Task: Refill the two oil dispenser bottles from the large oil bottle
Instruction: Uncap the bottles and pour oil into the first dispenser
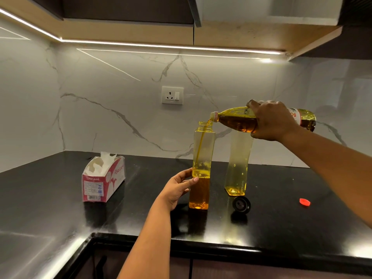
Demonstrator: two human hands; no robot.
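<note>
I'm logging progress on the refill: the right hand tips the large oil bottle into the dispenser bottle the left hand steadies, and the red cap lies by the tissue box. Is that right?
Not quite. In the head view the red cap lies at the far right of the counter, well away from the tissue box. The rest holds: the right hand tips the large oil bottle into the dispenser bottle steadied by the left hand.

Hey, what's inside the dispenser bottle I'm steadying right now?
The near dispenser bottle holds amber oil up to less than halfway, with a thin stream falling in from the large oil bottle. The left hand covers a little of its side there.
</note>
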